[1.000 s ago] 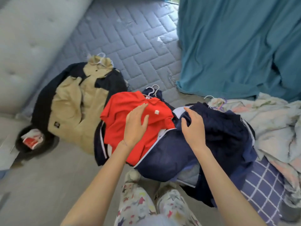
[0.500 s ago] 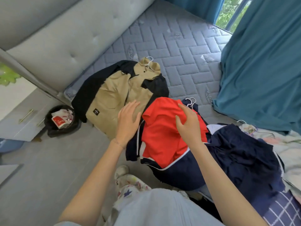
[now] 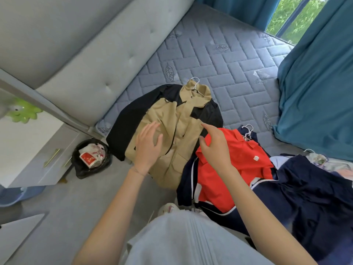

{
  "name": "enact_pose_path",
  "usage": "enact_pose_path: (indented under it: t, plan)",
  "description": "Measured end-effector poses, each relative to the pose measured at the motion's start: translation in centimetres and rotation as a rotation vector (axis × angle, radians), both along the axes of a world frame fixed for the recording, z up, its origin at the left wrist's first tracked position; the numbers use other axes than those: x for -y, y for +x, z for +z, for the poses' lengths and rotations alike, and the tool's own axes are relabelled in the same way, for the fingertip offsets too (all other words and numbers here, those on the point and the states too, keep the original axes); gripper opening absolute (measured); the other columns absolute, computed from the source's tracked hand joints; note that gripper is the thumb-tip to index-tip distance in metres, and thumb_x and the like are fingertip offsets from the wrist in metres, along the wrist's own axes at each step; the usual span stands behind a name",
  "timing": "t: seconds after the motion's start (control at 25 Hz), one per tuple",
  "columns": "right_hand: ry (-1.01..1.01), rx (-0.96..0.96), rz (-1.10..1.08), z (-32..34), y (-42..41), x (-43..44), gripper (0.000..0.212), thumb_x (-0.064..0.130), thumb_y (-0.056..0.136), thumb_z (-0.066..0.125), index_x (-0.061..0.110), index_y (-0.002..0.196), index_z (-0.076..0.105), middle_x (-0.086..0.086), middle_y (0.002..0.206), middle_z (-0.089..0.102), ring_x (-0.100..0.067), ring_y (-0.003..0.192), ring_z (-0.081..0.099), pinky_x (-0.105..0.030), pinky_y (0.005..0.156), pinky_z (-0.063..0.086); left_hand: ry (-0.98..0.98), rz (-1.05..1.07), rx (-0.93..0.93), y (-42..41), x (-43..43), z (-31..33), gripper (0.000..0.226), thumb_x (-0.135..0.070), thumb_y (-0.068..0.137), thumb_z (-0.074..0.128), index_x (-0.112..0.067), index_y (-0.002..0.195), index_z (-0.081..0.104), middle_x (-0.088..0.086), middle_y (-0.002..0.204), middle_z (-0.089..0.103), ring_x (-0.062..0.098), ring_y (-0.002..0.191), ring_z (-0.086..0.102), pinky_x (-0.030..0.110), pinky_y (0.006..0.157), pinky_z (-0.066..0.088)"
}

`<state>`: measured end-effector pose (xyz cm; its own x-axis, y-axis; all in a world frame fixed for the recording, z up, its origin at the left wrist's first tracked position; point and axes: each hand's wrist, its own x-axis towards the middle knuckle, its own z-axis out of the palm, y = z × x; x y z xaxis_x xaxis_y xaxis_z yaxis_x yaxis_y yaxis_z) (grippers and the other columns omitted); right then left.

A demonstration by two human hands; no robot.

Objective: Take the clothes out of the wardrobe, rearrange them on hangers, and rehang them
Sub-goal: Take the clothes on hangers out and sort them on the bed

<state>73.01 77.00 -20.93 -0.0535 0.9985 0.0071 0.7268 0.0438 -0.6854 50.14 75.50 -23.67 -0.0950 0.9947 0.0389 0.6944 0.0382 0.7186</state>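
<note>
I see L hand nearest, fingers straight and spread, gripping nothing, over the tan-black jacket front; touching or just above, can't tell. R hand is beside it, fingers loose, empty, over the red shirt at its left edge, next to the jacket. Navy garment lies right of the shirt. Farther off, white hanger sticks out of the jacket collar onto the mattress.

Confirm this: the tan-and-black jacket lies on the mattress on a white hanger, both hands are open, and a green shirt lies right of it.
Wrong colour: the head view shows the shirt right of the tan-and-black jacket is red, not green. The jacket does lie on the mattress on a white hanger, and the left hand and right hand are open.
</note>
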Motion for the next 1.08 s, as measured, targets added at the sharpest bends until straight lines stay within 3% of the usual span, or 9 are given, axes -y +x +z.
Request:
enact_pose_path:
  t: [0.24, 0.6, 0.88, 1.08]
  plan:
    - [0.018, 0.015, -0.045, -1.3, -2.5, -3.8, 0.049, 0.008, 0.087, 0.06, 0.017, 0.134, 0.053, 0.001, 0.133, 0.057, -0.02, 0.125, 0.049, -0.035, 0.106, 0.039, -0.009, -0.038, 0.009, -2.7, -5.9, -0.6, 0.04, -0.023, 0.099, 0.053, -0.016, 0.138, 0.051, 0.003, 0.146, 0.048, 0.019, 0.14, 0.037, 0.048, 0.115, 0.031]
    - [-0.084, 0.032, -0.383, -5.8, -8.4, -12.0, 0.051, 0.007, 0.088, 0.056, 0.017, 0.138, 0.05, -0.003, 0.137, 0.053, -0.021, 0.126, 0.045, -0.033, 0.108, 0.036, -0.092, -0.378, -0.04, -9.1, -18.6, -4.5, 0.043, -0.022, 0.098, 0.053, -0.017, 0.141, 0.048, 0.003, 0.147, 0.046, 0.02, 0.14, 0.037, 0.048, 0.116, 0.029]
    - [-0.144, 0.03, -0.521, -10.7, -9.3, -17.8, 0.05, 0.008, 0.089, 0.056, 0.013, 0.138, 0.05, -0.005, 0.138, 0.051, -0.024, 0.126, 0.045, -0.034, 0.107, 0.034, -0.204, -0.476, -0.073, -9.0, -27.2, -11.1, 0.043, -0.026, 0.1, 0.05, -0.018, 0.142, 0.046, 0.003, 0.148, 0.045, 0.019, 0.14, 0.036, 0.045, 0.117, 0.025]
    - [-0.161, 0.083, -0.507, -19.4, -6.7, -23.6, 0.051, 0.013, 0.09, 0.058, 0.014, 0.139, 0.048, -0.006, 0.14, 0.049, -0.025, 0.129, 0.042, -0.037, 0.108, 0.033, -0.213, -0.521, -0.133, -5.7, -33.9, -20.0, 0.046, -0.029, 0.1, 0.049, -0.019, 0.144, 0.042, 0.001, 0.152, 0.04, 0.017, 0.143, 0.031, 0.045, 0.119, 0.02]
